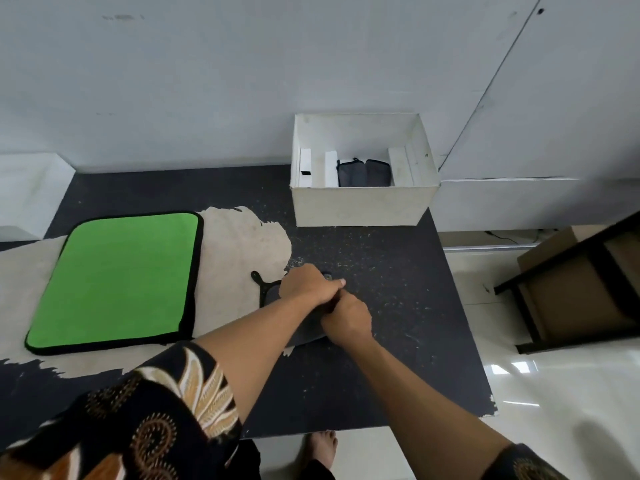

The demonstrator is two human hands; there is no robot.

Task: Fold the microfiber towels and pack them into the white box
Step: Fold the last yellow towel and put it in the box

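Note:
A dark grey towel (268, 295) with black trim and a hanging loop lies folded small on the dark table, mostly hidden under my hands. My left hand (308, 284) presses on its far part with fingers closed. My right hand (348, 318) grips its near edge. A green towel (117, 280) with a black border lies flat and unfolded to the left. The white box (360, 206) stands at the back of the table, open on top. Two folded grey towels (364, 172) stand upright in its middle, between white dividers.
The dark table top (381, 358) has a worn beige patch under the green towel and ends at the right by a tiled floor. A dark shelf frame with cardboard boxes (575, 289) stands at the right. A white wall rises behind the box.

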